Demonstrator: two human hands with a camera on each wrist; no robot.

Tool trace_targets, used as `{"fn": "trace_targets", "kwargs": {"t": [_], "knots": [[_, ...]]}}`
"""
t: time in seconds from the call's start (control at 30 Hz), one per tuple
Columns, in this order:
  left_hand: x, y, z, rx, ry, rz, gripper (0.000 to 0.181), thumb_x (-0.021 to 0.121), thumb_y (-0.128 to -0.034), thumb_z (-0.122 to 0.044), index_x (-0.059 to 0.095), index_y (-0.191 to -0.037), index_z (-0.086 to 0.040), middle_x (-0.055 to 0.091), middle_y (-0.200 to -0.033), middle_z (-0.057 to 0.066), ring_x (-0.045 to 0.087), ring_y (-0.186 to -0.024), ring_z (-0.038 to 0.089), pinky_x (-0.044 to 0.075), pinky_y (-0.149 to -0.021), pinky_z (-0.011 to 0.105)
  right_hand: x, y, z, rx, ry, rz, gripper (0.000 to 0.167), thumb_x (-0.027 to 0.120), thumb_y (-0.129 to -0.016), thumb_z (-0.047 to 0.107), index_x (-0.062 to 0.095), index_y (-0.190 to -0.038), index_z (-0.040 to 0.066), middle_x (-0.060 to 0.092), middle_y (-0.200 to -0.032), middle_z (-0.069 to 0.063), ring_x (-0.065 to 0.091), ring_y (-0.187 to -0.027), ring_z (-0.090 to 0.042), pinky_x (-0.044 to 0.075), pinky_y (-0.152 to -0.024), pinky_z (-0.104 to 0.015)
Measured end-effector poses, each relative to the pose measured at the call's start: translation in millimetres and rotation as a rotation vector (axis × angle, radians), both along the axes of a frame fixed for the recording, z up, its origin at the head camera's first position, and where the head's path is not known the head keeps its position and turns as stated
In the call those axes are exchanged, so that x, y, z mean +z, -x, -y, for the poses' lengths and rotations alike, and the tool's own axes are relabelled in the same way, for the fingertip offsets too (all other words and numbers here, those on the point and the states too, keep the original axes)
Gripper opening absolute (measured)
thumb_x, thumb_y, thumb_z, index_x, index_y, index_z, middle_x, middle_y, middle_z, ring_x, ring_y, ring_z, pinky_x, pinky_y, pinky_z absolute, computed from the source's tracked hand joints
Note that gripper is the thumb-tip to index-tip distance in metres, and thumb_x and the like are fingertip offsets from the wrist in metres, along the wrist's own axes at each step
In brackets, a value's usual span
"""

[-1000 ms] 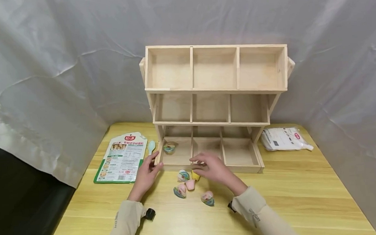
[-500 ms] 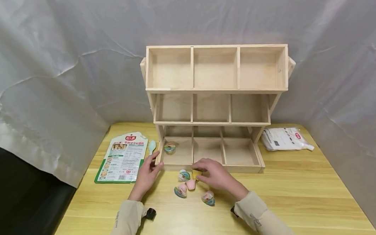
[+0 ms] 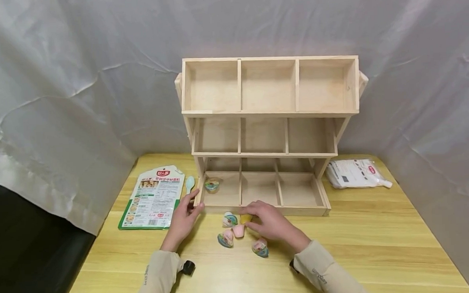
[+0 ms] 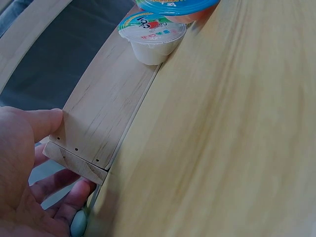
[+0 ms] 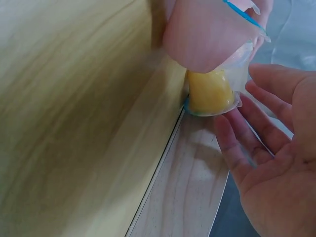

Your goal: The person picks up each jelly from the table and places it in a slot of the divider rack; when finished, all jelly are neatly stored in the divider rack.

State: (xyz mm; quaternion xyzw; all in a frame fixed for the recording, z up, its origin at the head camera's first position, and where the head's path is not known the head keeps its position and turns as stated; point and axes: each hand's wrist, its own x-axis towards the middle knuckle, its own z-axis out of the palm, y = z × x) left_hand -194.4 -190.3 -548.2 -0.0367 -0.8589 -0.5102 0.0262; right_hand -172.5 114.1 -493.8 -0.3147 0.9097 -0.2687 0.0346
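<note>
Holding the left corner of the rack [image 3: 270, 112] at its bottom tier is my left hand [image 3: 182, 220]: the thumb presses on the front board, and the other fingers go around the end. My right hand [image 3: 270, 222] is at the yellow cup [image 3: 245, 219], with the fingertips close to its lid; whether they really grip it, I cannot tell. This yellow cup is on the table [image 3: 383, 245], with its lid just beside the front board. To the left of it is the white cup [image 3: 229, 219], also near the board. The pink cup [image 3: 238, 231] lies just in front of these two, its narrow end toward me. Two other cups with printed lids are on the table: the left cup [image 3: 225, 238] near this group, and the right cup [image 3: 260, 248] a little apart, nearer to me. One more, the lidded cup [image 3: 211, 185], sits in the left compartment of the bottom tier. Beyond my left hand are the spoon [image 3: 189, 184] and the pouch [image 3: 155, 197]; the packet [image 3: 357, 173] lies to the right of the rack.
</note>
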Motion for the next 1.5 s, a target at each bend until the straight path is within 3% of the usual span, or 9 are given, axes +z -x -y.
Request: {"fn": "trace_targets", "kwargs": {"t": [0.2,0.37,0.63,0.87,1.13,1.5], "knots": [[-0.6,0.7,-1.9,-0.002,0.002,0.001,0.057,0.065,-0.1028,-0.035,0.046,-0.155,-0.022,0.058,-0.138,0.017,0.064,-0.107,0.027,0.055,-0.09,0.036,-2.0,-2.7,-4.7,-0.015,-0.021,-0.006,0.033,0.073,-0.098,0.02,0.071,-0.13,0.014,0.07,-0.131,-0.003,0.065,-0.12,-0.023,0.055,-0.104,-0.045],[-2.7,0.9,-1.1,0.014,0.016,0.0,0.057,0.066,-0.1025,-0.036,0.047,-0.155,-0.023,0.058,-0.139,0.015,0.063,-0.107,0.026,0.055,-0.09,0.034,-5.4,-3.8,-9.0,-0.012,-0.019,0.031,0.033,0.073,-0.097,0.017,0.071,-0.13,0.01,0.069,-0.128,-0.004,0.068,-0.101,-0.017,0.06,-0.088,-0.034],[-3.6,0.9,0.3,0.003,0.008,0.0,0.058,0.064,-0.103,-0.038,0.046,-0.156,-0.023,0.056,-0.143,0.014,0.063,-0.111,0.027,0.055,-0.094,0.038,-10.1,-3.1,-13.5,-0.003,0.037,0.076,0.036,0.076,-0.093,0.009,0.071,-0.128,0.007,0.069,-0.12,-0.004,0.062,-0.084,-0.011,0.055,-0.073,-0.02],[-3.1,0.4,0.9,-0.001,-0.012,-0.001,0.058,0.065,-0.1024,-0.038,0.046,-0.156,-0.023,0.055,-0.144,0.015,0.065,-0.113,0.029,0.055,-0.095,0.04,-12.9,-2.9,-19.0,0.008,0.103,0.156,0.042,0.079,-0.087,0.001,0.071,-0.128,0.005,0.067,-0.124,-0.007,0.067,-0.087,-0.015,0.058,-0.074,-0.02],[-3.3,0.9,1.4,-0.009,-0.009,-0.008,0.06,0.065,-0.102,-0.04,0.046,-0.156,-0.023,0.056,-0.143,0.015,0.064,-0.111,0.028,0.054,-0.094,0.04,-15.3,-1.2,-22.3,0.035,0.147,0.215,0.045,0.081,-0.084,-0.003,0.07,-0.126,0.005,0.066,-0.127,-0.008,0.066,-0.084,-0.007,0.059,-0.073,-0.019],[-2.8,1.5,1.2,0.002,0.0,0.002,0.058,0.065,-0.1028,-0.037,0.046,-0.156,-0.022,0.059,-0.138,0.015,0.063,-0.109,0.026,0.054,-0.091,0.035,-15.9,-1.0,-23.7,0.034,0.134,0.168,0.04,0.083,-0.085,0.002,0.072,-0.123,0.007,0.069,-0.122,-0.007,0.067,-0.083,-0.009,0.058,-0.072,-0.019]]}}
